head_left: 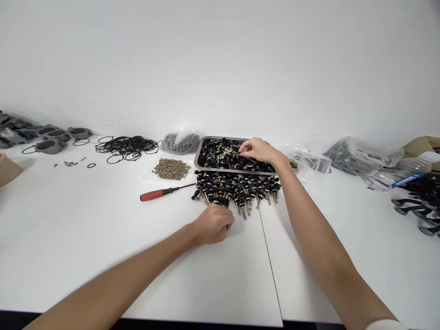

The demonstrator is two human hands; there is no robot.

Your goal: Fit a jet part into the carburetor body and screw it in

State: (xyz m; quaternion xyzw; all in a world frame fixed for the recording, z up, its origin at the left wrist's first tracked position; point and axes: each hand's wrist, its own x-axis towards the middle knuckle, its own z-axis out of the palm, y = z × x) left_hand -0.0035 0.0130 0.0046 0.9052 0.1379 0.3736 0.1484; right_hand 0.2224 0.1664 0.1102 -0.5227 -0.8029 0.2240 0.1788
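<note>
Bright, even overhead light, soft faint shadows, sharp focus, wide-angle bowing at edges.

One screwdriver (161, 194), one tray (198, 156) (metal), two hands (213, 224).

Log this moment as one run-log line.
left hand: fist by assembled parts row | right hand: reaching into metal tray | red screwdriver: on table, untouched

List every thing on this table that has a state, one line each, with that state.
Left hand: closed in a loose fist, resting on the table beside the row of black parts.
Right hand: fingers pinched together inside the metal tray.
Metal tray: filled with small black parts.
Row of black parts: lying in a line before the tray.
Screwdriver: lying flat, untouched.
Screws: loose in a pile.
Rubber rings: tangled heap.
</note>
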